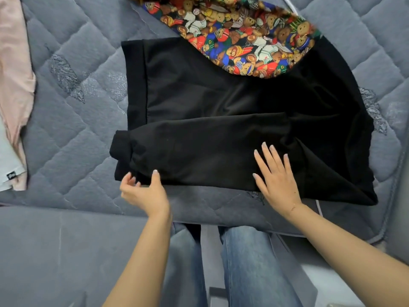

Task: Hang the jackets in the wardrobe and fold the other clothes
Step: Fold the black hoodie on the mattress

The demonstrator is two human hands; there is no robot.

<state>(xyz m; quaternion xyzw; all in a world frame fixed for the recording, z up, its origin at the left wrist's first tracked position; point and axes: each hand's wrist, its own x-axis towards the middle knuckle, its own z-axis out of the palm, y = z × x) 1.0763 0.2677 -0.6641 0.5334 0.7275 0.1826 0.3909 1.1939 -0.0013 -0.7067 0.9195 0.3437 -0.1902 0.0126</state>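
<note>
Jeans (pixel 243 262) below, two hands on a black sweatshirt (pixel 221 120) laid flat on a grey quilted bed (pixel 77 85).

The person stands at the bed's near edge, legs in blue denim close to the camera. The left hand (pixel 143 191) curls at the sweatshirt's near left corner, thumb on top of the fabric and fingers tucked at the hem edge, pinching it (just by the cuff (pixel 120 149) of a sleeve folded across the body). The right hand (pixel 274 176) lies spread and flat, fingers straight, pressing the lower right of the garment. A bear-print cloth (pixel 239 34) overlaps the sweatshirt's far edge. A pink garment (pixel 13 74) lies at the bed's left side, well apart from the sweatshirt.
</note>
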